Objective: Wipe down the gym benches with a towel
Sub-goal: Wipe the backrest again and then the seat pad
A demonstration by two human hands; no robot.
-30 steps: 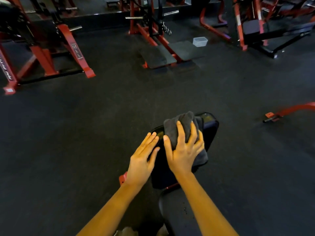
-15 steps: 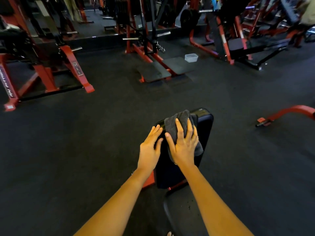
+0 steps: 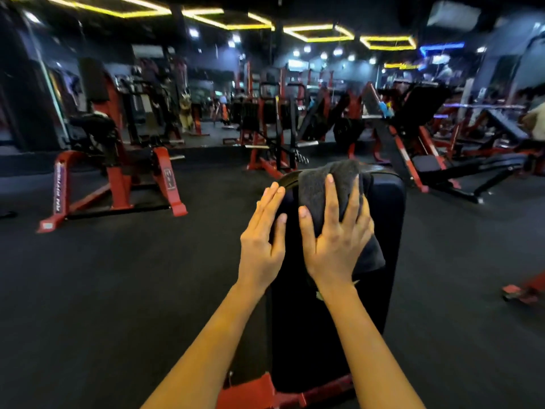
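Fingers (image 3: 331, 202) straight; my R hand (image 3: 336, 249) has pushed towel (image 3: 315, 187) to bench (image 3: 383, 231) top edge. L hand (image 3: 262, 240) lies flat at left edge. Pad prob. nearly done.

Before us, a dark rubber floor (image 3: 118, 290) spreads across the gym. At ten o'clock we see a red-framed machine (image 3: 118, 178) with black pads. At twelve o'clock stands a red upright rack (image 3: 274, 149), and at two o'clock a long red-and-black sled machine (image 3: 436, 163) angles across the floor. Yellow hexagonal light strips (image 3: 318, 32) run overhead, a blue strip (image 3: 441, 48) glows at one o'clock, and a red steel foot (image 3: 525, 290) lies blurred at three o'clock.
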